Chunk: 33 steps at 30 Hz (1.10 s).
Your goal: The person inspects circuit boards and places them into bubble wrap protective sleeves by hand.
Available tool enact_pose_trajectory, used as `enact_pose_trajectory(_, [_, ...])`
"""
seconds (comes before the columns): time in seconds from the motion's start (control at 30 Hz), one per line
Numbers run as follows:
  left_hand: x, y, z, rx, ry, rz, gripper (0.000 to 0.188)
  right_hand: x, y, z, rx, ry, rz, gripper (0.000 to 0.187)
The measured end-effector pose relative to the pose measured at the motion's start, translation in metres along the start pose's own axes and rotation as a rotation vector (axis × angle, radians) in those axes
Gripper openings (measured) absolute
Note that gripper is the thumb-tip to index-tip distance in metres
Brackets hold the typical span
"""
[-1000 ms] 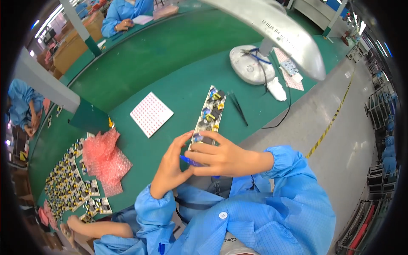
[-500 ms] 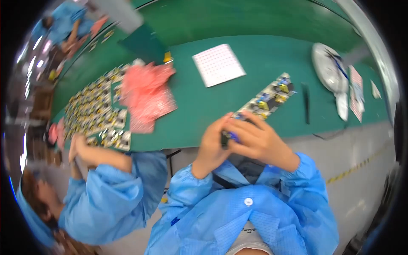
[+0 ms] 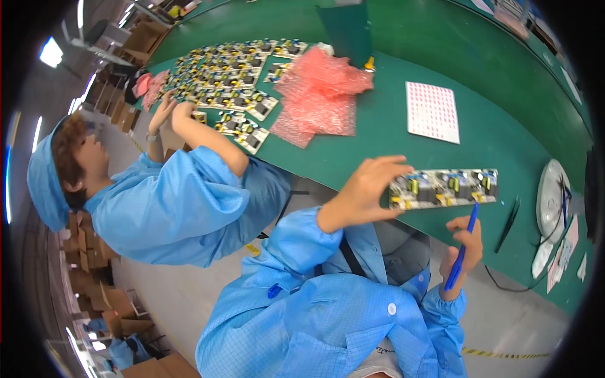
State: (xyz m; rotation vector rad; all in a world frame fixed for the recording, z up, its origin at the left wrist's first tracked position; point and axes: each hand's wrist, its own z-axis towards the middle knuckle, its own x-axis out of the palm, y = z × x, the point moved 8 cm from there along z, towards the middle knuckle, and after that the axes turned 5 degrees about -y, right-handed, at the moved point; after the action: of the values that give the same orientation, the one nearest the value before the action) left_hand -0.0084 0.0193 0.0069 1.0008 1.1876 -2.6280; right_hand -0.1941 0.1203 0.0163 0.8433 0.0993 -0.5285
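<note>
Pinching a blue pen-like tool [image 3: 461,257] in the right hand [image 3: 472,251], gripping a circuit-board strip [image 3: 444,188] in the left hand [image 3: 368,190].
Pointing the tool's tip forward at the strip's near long edge, toward its right end, contact unclear; clasping the left end between thumb and fingers, extending the long axis rightward over the counter's [image 3: 381,135] near edge; facing a red-marked sheet [image 3: 433,112] farther across.

Beside your green workbench [image 3: 386,120] you see grey floor [image 3: 491,315]; left of that workbench, cardboard boxes [image 3: 94,242] and bright ceiling lights [image 3: 51,52].
</note>
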Motion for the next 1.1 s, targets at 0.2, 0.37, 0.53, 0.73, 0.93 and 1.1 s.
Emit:
enact_pose_trajectory(0.2, [-0.012,0.026,-0.001,-0.145,-0.006,0.022,0.072,0.008,-0.024,-0.008,0.221,-0.130,0.247,0.030])
enact_pose_trajectory(0.37, [-0.003,0.026,0.004,-0.173,0.001,-0.050,0.069,0.002,-0.038,-0.008,0.180,-0.150,0.187,0.013])
enact_pose_trajectory(0.53, [-0.002,0.026,0.002,-0.186,-0.028,-0.099,0.069,-0.003,-0.044,-0.014,0.207,-0.237,0.252,0.027])
enact_pose_trajectory(0.73, [-0.001,0.031,-0.004,-0.154,-0.022,-0.096,0.074,0.005,-0.044,-0.013,0.382,-0.111,0.107,0.023])
enact_pose_trajectory(0.93, [-0.002,0.025,-0.002,-0.125,-0.024,-0.085,0.074,0.005,-0.046,-0.004,0.343,-0.138,0.250,0.015])
enact_pose_trajectory(1.1, [-0.003,0.020,0.002,-0.101,-0.040,-0.067,0.066,0.006,-0.022,0.057,0.285,-0.115,0.369,0.011])
